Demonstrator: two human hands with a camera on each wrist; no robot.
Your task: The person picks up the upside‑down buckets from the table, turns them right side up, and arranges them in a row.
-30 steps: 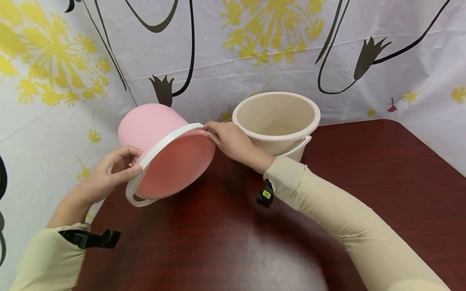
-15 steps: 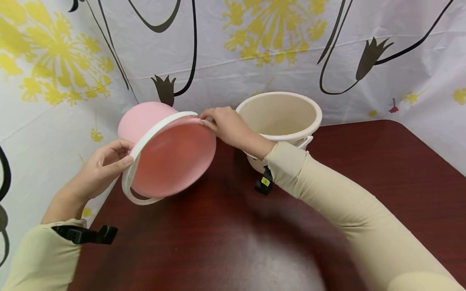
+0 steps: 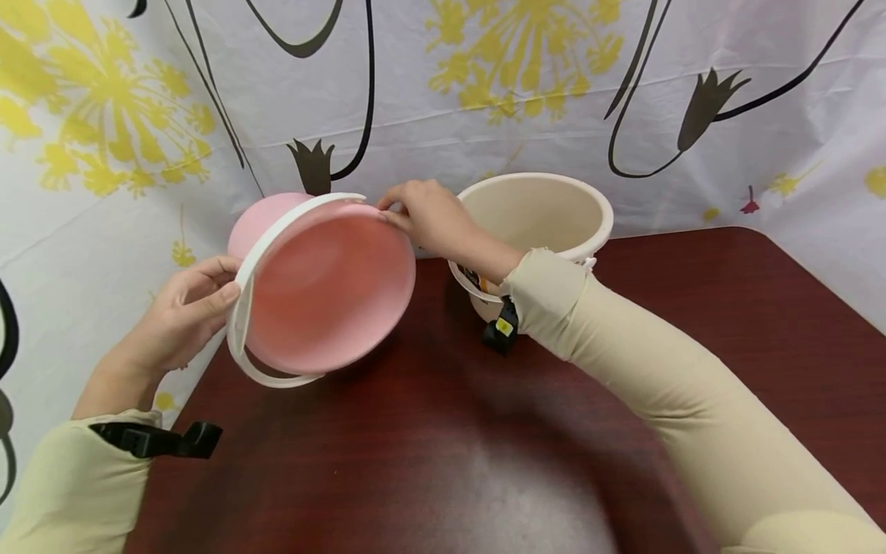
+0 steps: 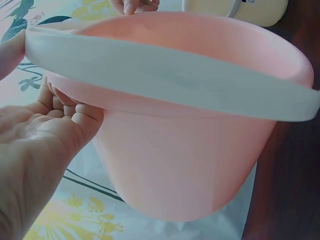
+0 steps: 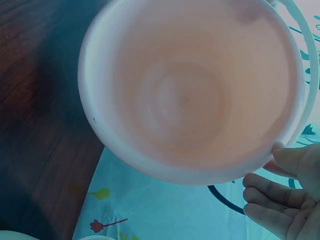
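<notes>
A pink bucket (image 3: 332, 292) is held tilted, its round mouth turned toward me and its inside bare to the bottom. In the left wrist view its white handle (image 4: 170, 75) runs across the outside of the rim. My left hand (image 3: 187, 308) grips the left side, thumb on the handle and rim, with the other fingers curled under the rim. On the upper right, my right hand (image 3: 432, 219) pinches the rim between thumb and fingers. Just behind my right wrist stands a cream bucket (image 3: 536, 211), upright, its front partly covered by that forearm.
Both buckets are over a dark red wooden table (image 3: 415, 446). A white cloth (image 3: 443, 115) with yellow and grey flower prints hangs along the back and left. The table's rounded far corner (image 3: 741, 235) shows at the right.
The pink bucket has tipped so its mouth faces me more fully. My right hand has risen with the rim, and my left hand has shifted slightly left and up. The cream bucket stays put.
</notes>
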